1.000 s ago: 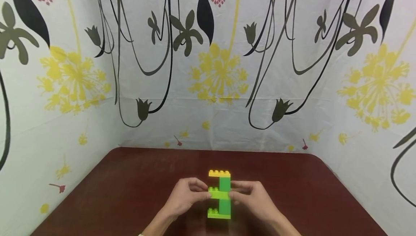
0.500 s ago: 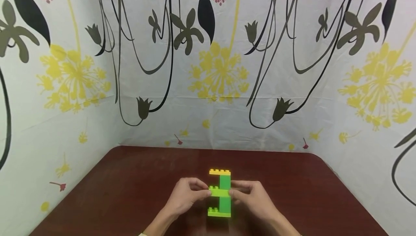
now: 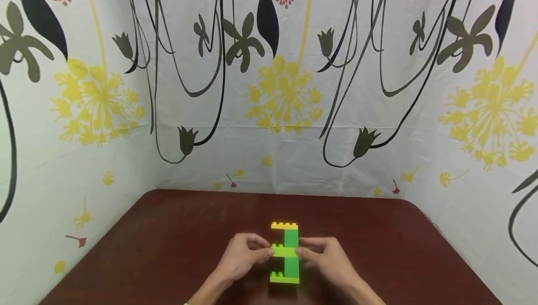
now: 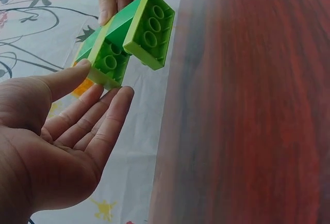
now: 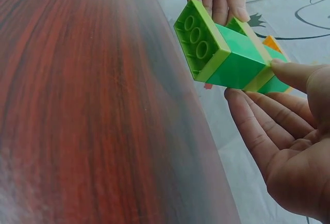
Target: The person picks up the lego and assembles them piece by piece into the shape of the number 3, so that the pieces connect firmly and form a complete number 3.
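Note:
A toy brick structure (image 3: 291, 238) shaped like a backward E stands upright between my hands, in the middle front of the head view. Its parts are a lime bottom brick (image 3: 284, 280), a lime middle brick (image 3: 283, 251), two green bricks along the right side and a yellow top brick (image 3: 284, 226). My left hand (image 3: 244, 254) pinches the middle brick's left end between thumb and fingers. At its right end my right hand (image 3: 329, 258) pinches the same brick. Both wrist views show the hollow, tubed underside of the bottom brick (image 4: 147, 33), held up off the table.
Below the hands spreads a dark red-brown wooden table (image 3: 189, 221) with rounded far corners. A white cloth (image 3: 277, 174) printed with yellow, grey and red flowers hangs behind it and along both sides.
Both hands keep their pinch on the brick structure. Hands and structure sit slightly lower in the head view than half a second ago.

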The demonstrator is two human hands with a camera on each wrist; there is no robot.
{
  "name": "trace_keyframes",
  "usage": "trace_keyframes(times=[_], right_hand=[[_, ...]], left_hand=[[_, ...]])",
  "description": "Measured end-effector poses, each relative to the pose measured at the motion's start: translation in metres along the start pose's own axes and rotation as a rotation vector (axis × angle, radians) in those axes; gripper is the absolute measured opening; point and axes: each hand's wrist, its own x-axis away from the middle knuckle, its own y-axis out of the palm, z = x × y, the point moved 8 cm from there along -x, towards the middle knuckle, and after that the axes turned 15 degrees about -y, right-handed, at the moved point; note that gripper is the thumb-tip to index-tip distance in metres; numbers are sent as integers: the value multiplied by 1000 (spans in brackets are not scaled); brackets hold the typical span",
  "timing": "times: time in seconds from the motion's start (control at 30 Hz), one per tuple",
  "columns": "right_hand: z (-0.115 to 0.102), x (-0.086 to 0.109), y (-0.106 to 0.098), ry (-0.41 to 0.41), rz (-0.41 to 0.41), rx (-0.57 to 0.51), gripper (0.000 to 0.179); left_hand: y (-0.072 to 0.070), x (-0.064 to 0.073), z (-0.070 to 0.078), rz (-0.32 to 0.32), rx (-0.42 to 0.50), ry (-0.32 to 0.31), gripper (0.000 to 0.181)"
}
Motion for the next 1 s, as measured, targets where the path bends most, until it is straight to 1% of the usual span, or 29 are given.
trace_keyframes(times=[0.17, 0.37, 0.57, 0.73, 0.87, 1.0], right_hand=[[6, 2, 4, 11, -5, -19, 51], [7, -1, 1, 14, 2, -5, 47], [7, 1, 1, 18, 21, 8, 44], [10, 2, 1, 48, 53, 36, 41], [16, 3, 1, 82, 89, 49, 40], [20, 4, 1, 92, 107, 56, 40]], left_hand=[[1, 0, -7, -5, -17, -19, 14], [2, -1, -4, 2, -28, -1, 16], [4, -1, -5, 15, -24, -15, 15], [4, -2, -7, 43, -21, -24, 16], [4, -3, -8, 77, -38, -17, 16], [4, -3, -8, 102, -56, -4, 14]])
